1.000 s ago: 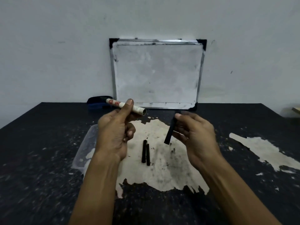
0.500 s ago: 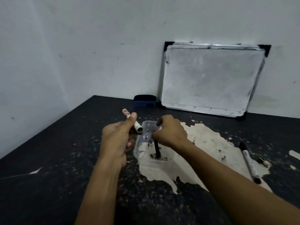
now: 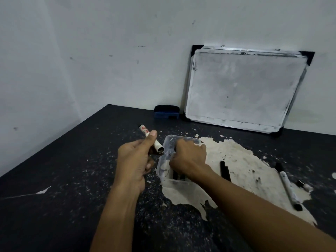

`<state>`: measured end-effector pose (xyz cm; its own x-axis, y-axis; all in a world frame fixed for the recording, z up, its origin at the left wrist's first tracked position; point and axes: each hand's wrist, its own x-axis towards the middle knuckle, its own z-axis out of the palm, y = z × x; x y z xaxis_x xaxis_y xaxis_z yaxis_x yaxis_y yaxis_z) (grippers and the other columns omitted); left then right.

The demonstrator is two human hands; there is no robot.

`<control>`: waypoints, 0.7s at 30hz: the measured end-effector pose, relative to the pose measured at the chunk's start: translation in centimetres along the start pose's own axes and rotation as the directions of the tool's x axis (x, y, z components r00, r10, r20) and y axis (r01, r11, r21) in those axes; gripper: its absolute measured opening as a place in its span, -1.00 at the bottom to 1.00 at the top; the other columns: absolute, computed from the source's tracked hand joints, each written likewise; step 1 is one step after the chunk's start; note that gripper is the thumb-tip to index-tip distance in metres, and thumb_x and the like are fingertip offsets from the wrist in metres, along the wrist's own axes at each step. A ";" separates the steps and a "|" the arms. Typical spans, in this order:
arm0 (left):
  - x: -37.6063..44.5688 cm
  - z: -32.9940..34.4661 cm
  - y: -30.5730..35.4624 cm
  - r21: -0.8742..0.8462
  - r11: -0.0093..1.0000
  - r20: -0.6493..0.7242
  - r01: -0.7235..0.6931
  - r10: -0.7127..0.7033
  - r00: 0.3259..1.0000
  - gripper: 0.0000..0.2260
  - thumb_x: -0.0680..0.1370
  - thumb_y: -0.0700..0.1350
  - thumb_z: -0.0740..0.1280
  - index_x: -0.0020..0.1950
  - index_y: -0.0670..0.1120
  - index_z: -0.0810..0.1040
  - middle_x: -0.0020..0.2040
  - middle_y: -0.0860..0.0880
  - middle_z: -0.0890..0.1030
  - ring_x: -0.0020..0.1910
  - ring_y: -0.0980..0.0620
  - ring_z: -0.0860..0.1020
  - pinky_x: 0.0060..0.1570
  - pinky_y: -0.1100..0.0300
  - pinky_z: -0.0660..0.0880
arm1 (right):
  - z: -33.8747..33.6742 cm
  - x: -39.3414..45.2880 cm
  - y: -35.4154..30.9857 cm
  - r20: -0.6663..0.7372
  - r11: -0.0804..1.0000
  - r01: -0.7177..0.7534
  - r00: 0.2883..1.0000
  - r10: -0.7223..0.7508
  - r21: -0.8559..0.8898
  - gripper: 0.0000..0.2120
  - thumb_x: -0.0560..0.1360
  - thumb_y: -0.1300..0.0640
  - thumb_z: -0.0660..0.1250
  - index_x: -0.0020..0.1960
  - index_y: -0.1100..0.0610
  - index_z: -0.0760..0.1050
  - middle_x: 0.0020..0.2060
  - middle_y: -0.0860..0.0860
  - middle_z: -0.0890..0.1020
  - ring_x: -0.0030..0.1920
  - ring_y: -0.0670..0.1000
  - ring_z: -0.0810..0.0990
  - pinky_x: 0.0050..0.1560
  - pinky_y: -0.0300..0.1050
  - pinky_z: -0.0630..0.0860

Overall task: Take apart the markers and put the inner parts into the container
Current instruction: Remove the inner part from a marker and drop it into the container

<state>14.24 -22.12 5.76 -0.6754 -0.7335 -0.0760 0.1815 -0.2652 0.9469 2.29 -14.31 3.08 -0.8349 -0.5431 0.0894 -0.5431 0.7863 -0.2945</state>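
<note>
Inside the clear plastic container (image 3: 164,171), near the middle of the black table (image 3: 72,179), lie dark inner parts (image 3: 176,175), partly hidden by your right hand (image 3: 189,159). That hand reaches down over the container with its fingers curled; whether they grip anything cannot be told, since the fingertips are hidden and blurred. Just left of the container, your left hand (image 3: 134,160) is clamped on an empty white marker barrel (image 3: 151,139), thumb pressed on top, the open end of the tube pointing toward the container and touching or nearly touching its rim. Just right of the container, two more black inner parts (image 3: 225,169) lie side by side on the pale worn patch (image 3: 241,160) of the tabletop, close to your right forearm. Farther right of the container, a whole marker (image 3: 289,188) with a white body and black ends lies on the edge of the same patch, and a small cap-like piece (image 3: 304,185) rests just beyond it. Behind the container, a blue-and-black board eraser (image 3: 166,111) sits at the wall, and to its right a whiteboard (image 3: 240,88) with black corners leans against the wall.
</note>
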 end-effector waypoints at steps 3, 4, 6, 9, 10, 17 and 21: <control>-0.3 0.6 0.1 0.011 1.000 0.024 -0.005 0.005 1.000 -0.68 0.49 0.00 0.47 -0.44 -0.09 0.64 -0.47 -0.01 0.63 -0.68 0.17 0.24 -0.70 0.39 0.13 | -0.8 -0.5 0.5 -0.075 0.999 0.007 0.997 -0.003 0.053 -0.87 0.36 0.07 0.34 -0.13 0.01 0.42 -0.20 -0.03 0.54 -0.04 0.10 0.59 0.18 0.13 0.29; -0.5 0.9 0.2 0.013 1.000 0.032 -0.009 0.009 0.999 -0.68 0.49 0.00 0.47 -0.43 -0.09 0.64 -0.48 -0.01 0.62 -0.68 0.17 0.24 -0.70 0.40 0.13 | -1.3 -0.7 0.9 -0.119 0.997 0.011 0.993 -0.002 0.074 -0.87 0.37 0.04 0.36 -0.12 0.01 0.47 -0.23 -0.06 0.53 -0.07 0.08 0.57 0.10 0.08 0.29; -0.8 1.6 0.4 0.015 1.000 0.051 -0.015 0.014 0.999 -0.70 0.49 0.01 0.47 -0.40 -0.09 0.63 -0.48 0.00 0.62 -0.68 0.17 0.24 -0.70 0.41 0.14 | -2.5 -1.4 2.1 -0.194 0.988 0.020 0.981 0.011 0.156 -0.81 0.38 -0.02 0.39 -0.04 0.01 0.56 -0.26 -0.09 0.60 -0.12 0.02 0.57 0.07 -0.01 0.31; -1.4 2.9 0.5 -0.007 1.000 0.108 -0.013 0.014 0.994 -0.72 0.49 0.01 0.47 -0.37 -0.10 0.65 -0.45 -0.03 0.63 -0.68 0.17 0.25 -0.70 0.41 0.16 | -4.5 -3.2 5.0 -0.255 0.956 0.002 0.964 0.076 0.292 -0.76 0.38 -0.04 0.42 0.03 -0.02 0.63 -0.31 -0.11 0.68 -0.15 -0.02 0.66 0.09 0.04 0.54; -1.6 3.4 0.5 -0.016 1.000 0.124 -0.011 0.013 0.992 -0.72 0.49 0.00 0.47 -0.38 -0.09 0.66 -0.43 -0.04 0.64 -0.68 0.17 0.25 -0.70 0.40 0.17 | -5.1 -3.8 6.2 -0.261 0.949 -0.019 0.959 0.106 0.314 -0.77 0.38 -0.03 0.43 0.01 -0.02 0.64 -0.35 -0.14 0.65 -0.17 -0.02 0.67 0.04 0.02 0.58; -2.8 6.5 -0.5 -0.042 0.999 0.208 -0.006 0.014 0.978 -0.69 0.49 0.02 0.47 -0.44 -0.02 0.67 -0.41 -0.02 0.68 -0.67 0.17 0.23 -0.69 0.39 0.14 | -5.5 -7.4 14.0 -0.203 0.902 -0.201 0.934 0.295 0.383 -0.87 0.39 0.07 0.48 -0.07 0.04 0.68 -0.37 -0.16 0.63 -0.31 -0.06 0.65 -0.18 0.01 0.65; -3.2 7.9 -1.2 -0.015 1.000 0.213 0.011 -0.007 0.977 -0.75 0.48 0.04 0.48 -0.30 -0.09 0.65 -0.33 -0.07 0.71 -0.66 0.15 0.22 -0.68 0.38 0.14 | -4.2 -8.6 15.9 -0.184 0.890 -0.212 0.934 0.306 0.404 -0.91 0.42 0.10 0.48 -0.10 0.08 0.70 -0.34 -0.11 0.67 -0.31 -0.10 0.64 -0.26 -0.09 0.60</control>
<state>10.56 -14.48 7.29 -0.8135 -0.5814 -0.0148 0.1850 -0.2829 0.9412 0.44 4.09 1.66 -0.9627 -0.2122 0.1681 -0.2696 0.6958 -0.6657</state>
